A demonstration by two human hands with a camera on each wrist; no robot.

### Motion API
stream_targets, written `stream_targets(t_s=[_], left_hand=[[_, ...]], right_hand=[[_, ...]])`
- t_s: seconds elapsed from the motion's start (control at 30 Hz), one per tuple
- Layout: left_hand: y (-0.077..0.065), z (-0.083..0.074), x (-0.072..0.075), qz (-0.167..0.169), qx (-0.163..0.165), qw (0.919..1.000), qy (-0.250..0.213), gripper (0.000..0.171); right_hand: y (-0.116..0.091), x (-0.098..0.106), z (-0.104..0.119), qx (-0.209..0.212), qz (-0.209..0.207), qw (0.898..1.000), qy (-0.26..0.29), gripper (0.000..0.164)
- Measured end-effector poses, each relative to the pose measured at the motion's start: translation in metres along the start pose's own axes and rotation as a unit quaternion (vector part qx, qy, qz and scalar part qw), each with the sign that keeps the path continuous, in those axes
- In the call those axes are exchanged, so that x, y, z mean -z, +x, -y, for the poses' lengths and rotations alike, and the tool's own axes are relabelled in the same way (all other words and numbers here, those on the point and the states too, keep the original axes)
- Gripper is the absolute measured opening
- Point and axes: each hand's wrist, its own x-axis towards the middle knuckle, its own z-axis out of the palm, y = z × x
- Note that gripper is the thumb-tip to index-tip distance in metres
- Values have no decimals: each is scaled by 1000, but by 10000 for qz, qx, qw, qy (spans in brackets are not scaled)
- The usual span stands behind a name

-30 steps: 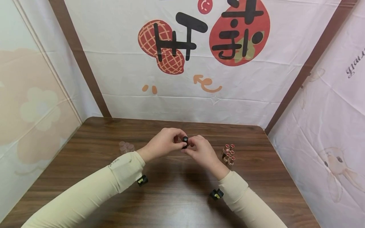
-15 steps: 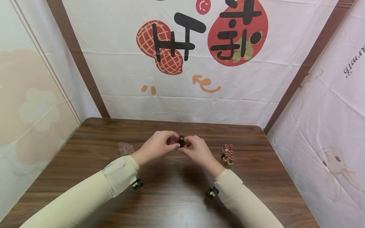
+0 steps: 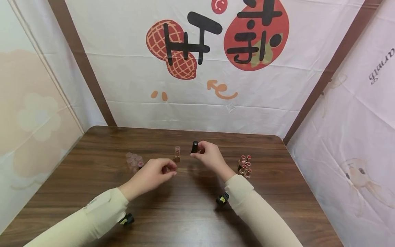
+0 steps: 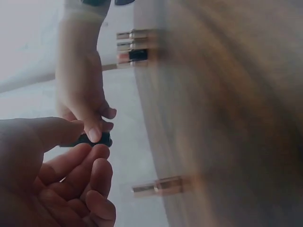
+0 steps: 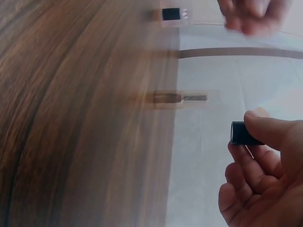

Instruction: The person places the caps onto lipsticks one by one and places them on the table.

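Note:
My right hand [image 3: 211, 156] pinches a small black lipstick tube [image 5: 240, 133] between thumb and fingertips, above the table. In the right wrist view a thin pale rim shows at the end toward the table. My left hand [image 3: 157, 173] holds nothing; its fingers are loosely bent, in front of a lipstick [image 3: 177, 154] with a gold base and clear top. This lipstick stands upright on the table between the hands. In the left wrist view the left fingertips [image 4: 97, 151] overlap the black tube, held by the right hand farther back.
A cluster of several clear-topped lipsticks [image 3: 133, 161] stands to the left, partly behind the left hand. Several gold lipsticks with red tops [image 3: 244, 166] stand together at the right. The brown wooden table [image 3: 191, 212] ends at a printed cloth wall [image 3: 139, 113].
Both hands were on the black tube. The left hand has let go and drawn back toward the lower left, uncovering the standing lipstick. The right hand keeps the tube.

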Motion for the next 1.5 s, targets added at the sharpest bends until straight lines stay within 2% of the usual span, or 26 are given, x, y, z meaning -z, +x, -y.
stream_targets(t_s=[0.2,0.3,0.5,0.97,1.5], left_hand=[[-31,17,2,-81,-51,9999,122,9],[-42,22,4,-165,-9,9997,171,9],[-56,28,5,24,128,9998,165,14],[-70,30,6,-36,132,9997,211,12],[-71,29,2,71,79,9999,55,13]], right_hand=[[10,-11,-9,-164,119,9998,7,23],[16,-16,-13,-173,138,9998,9,21],[24,-30,-16,-395,256,9989,-93,20],[34,-48,-28,-674,350,9963,-402,27],[36,-55,-24,-672,342,9943,-753,25]])
